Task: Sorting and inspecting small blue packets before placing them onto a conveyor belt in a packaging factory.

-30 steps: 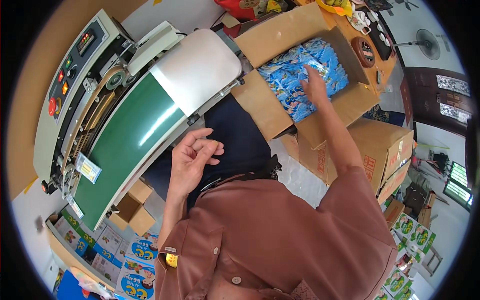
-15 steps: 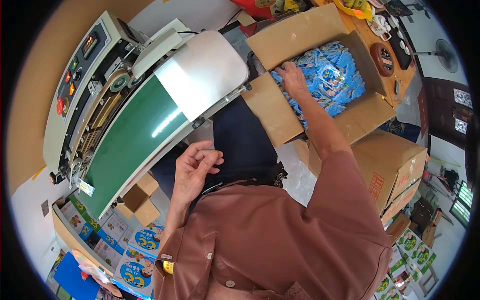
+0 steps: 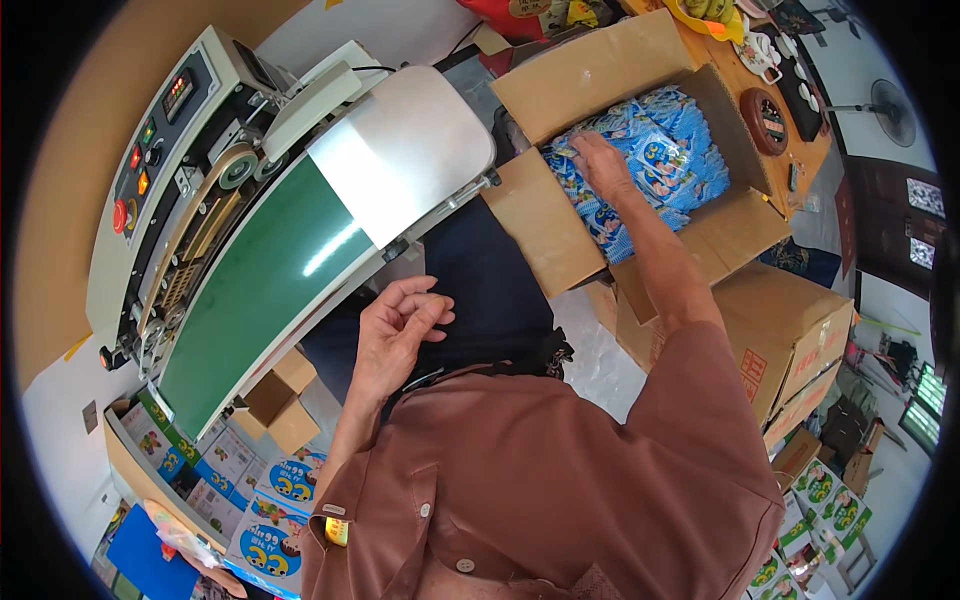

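My right hand (image 3: 603, 168) reaches into an open cardboard box (image 3: 590, 75) at the upper right, its fingers pressed together at the edge of a small blue packet. Many blue printed packets (image 3: 690, 165) fill the box; the fingertips are partly hidden among them. In front of my body, over my dark trousers, my left hand (image 3: 400, 325) hovers with loosely bent fingers, thumb and index apart and nothing visible in them. Left of it runs the green belt (image 3: 265, 270) of a sealing machine (image 3: 165, 140), with a shiny metal plate (image 3: 425, 130) at its far end.
A closed carton (image 3: 790, 330) stands to the right below the open box. Blue and white printed boxes (image 3: 270, 530) are stacked at the lower left. Behind the open box, a wooden table (image 3: 720, 60) bears a round brown tray (image 3: 764, 120) and a teapot.
My right hand has shifted a little rightward and up off the near-left packets in the box. A small packet at the belt's near end has gone from view. My left hand has barely moved.
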The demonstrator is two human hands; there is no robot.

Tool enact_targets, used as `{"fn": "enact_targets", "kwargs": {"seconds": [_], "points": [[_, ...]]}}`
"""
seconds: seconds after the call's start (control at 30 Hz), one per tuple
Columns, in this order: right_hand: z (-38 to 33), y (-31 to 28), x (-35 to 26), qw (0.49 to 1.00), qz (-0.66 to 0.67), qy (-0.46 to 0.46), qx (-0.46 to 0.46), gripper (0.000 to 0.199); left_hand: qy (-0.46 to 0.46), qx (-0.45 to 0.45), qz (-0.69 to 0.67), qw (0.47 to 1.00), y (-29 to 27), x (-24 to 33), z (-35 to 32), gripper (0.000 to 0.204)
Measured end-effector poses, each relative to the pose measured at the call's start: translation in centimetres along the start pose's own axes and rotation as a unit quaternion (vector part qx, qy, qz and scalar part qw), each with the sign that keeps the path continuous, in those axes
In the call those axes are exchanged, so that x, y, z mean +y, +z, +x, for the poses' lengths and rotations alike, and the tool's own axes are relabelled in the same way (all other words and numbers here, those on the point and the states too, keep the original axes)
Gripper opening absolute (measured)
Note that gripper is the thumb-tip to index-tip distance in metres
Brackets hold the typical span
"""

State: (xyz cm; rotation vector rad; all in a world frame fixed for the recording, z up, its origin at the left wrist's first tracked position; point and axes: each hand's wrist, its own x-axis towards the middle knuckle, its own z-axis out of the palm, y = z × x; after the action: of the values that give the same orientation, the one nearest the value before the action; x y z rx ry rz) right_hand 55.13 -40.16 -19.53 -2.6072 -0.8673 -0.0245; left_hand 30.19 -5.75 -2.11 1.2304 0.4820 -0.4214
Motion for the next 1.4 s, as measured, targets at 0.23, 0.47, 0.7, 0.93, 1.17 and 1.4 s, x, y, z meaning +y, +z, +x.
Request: {"fn": "enact_targets", "kwargs": {"seconds": [0.23,0.47,0.7,0.93,1.17,1.4], "points": [[-1.4,-7.5,-3.9,0.998,0.037,-0.005,0.041,0.029,0.039,-0.025,0.044,0.998,1.5,0.9,1.4,0.034],[-0.3,-17.6,-13.4,0.991,0.122,-0.022,0.041,0.03,0.317,-0.013,0.292,0.902,7.0,7.0,4.8,0.058],[4.4,-22.3,-23.1,0.973,0.221,-0.059,-0.034,0.034,0.399,-0.011,0.38,0.834,6.1,10.0,7.3,0.055],[10.8,-19.2,-26.8,0.921,0.381,-0.064,-0.053,0.046,0.265,-0.042,0.039,0.963,1.5,10.6,5.5,0.03],[13.8,-18.9,-27.6,0.881,0.46,-0.073,-0.082,0.038,0.29,-0.004,-0.009,0.957,0.2,11.8,6.6,0.028],[12.4,-13.7,-26.5,0.856,0.515,-0.045,0.02,0.042,0.324,0.024,-0.035,0.945,0.1,9.9,6.6,0.031]]}}
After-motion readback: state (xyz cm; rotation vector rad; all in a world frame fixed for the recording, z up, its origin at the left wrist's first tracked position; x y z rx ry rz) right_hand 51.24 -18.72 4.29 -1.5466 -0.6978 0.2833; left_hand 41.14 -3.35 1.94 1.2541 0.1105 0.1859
